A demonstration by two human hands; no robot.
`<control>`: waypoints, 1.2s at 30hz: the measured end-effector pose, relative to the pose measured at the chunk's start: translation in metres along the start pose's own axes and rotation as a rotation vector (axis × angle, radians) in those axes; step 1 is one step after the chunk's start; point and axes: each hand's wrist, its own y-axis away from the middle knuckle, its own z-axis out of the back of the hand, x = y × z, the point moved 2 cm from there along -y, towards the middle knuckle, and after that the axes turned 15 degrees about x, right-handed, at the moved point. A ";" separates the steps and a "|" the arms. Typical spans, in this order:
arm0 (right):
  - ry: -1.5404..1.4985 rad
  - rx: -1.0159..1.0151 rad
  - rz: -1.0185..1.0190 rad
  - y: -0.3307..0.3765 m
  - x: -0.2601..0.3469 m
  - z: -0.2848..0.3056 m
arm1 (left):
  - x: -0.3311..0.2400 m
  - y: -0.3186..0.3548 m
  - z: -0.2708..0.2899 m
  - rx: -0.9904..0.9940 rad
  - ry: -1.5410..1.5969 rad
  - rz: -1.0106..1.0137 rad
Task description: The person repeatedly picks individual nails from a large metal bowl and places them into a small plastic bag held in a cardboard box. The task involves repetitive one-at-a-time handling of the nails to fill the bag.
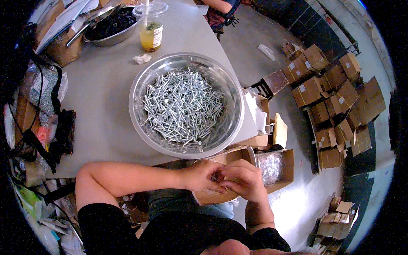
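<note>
A large metal bowl [136, 123] stands near the front edge of the table, holding a heap of silvery screws [182, 106]. Just in front of it, my left hand [199, 176] and my right hand [244, 177] meet above an open cardboard box [212, 196]. The left one is curled around something small and dark that I cannot make out. My right fingertips are pinched together against the left fingers; whatever they hold is hidden.
On the grey table [97, 106] stand a drink cup [151, 36], a crumpled white tissue [142, 58] and a pan of dark pieces [112, 27]. Left lie bagged parts [46, 87] and a black phone-like object [67, 131]. Cardboard cartons [323, 85] are stacked right; a person [221, 6] sits beyond.
</note>
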 end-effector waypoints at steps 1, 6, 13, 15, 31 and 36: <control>0.013 -0.006 0.003 -0.001 0.003 0.002 | -0.002 0.000 0.000 0.006 0.020 0.008; 0.223 0.068 0.047 -0.002 0.006 0.003 | 0.013 0.000 -0.004 0.001 -0.191 -0.059; 0.130 -0.166 -0.139 0.010 -0.011 0.002 | 0.000 -0.003 0.002 -0.350 -0.269 -0.190; 0.125 -0.180 -0.142 0.010 -0.010 0.003 | 0.000 -0.001 0.003 -0.327 -0.288 -0.164; -0.108 -0.015 -0.161 0.027 -0.029 -0.005 | -0.008 0.001 0.001 -0.210 -0.316 -0.151; 0.104 -0.265 -0.470 0.073 -0.057 0.015 | -0.003 -0.001 0.000 -0.277 -0.177 -0.085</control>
